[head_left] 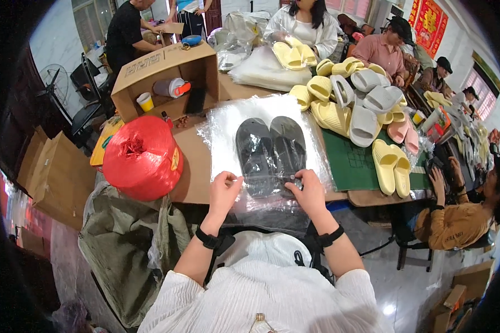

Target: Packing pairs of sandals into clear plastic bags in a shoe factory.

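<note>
Left hand [226, 190] and right hand [306, 190] seemingly pinch a clear bag edge [261, 177] — bare tabletop [193, 152] lies leftward.

The single head-worn fisheye view looks from close above and behind the bare fingers [236, 182], facing down and forward across the flat brown tabletop [193, 161] around and beyond them.

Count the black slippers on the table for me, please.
2 visible, side by side under clear plastic: the left slipper beyond the left hand, the right slipper beyond the right hand. Others could be hidden in the slipper pile.
</note>
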Demonstrator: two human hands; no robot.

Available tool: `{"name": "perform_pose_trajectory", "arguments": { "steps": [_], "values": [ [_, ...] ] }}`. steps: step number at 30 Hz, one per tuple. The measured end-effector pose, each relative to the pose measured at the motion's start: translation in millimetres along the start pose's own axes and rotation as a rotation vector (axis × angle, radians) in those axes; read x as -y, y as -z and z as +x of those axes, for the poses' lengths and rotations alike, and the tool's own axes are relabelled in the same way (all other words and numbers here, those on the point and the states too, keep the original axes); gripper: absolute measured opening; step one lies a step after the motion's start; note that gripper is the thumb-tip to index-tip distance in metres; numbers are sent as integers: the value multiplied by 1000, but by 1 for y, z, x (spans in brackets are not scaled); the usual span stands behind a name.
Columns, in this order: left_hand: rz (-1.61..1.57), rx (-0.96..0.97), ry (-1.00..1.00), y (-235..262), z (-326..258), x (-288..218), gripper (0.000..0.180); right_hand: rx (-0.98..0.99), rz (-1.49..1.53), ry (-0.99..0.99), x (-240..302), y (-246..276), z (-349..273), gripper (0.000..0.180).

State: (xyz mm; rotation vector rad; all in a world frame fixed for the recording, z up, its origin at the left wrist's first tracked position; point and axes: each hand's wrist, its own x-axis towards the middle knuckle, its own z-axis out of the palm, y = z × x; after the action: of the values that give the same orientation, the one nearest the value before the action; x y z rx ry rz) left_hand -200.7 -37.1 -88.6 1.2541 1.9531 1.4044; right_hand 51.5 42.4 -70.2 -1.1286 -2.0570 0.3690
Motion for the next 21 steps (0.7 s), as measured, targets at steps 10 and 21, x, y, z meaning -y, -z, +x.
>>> {"name": "perform_pose_trajectory", "arguments": {
  "steps": [10,21],
  "values": [
    [-227,336,197,-2,27,-31,57,71,4,-118,-1,-4,-3,41],
    [-915,341,218,-16,-16,-63,45,-214,-74,-85,-9,24,-17,98]
  ]
}}
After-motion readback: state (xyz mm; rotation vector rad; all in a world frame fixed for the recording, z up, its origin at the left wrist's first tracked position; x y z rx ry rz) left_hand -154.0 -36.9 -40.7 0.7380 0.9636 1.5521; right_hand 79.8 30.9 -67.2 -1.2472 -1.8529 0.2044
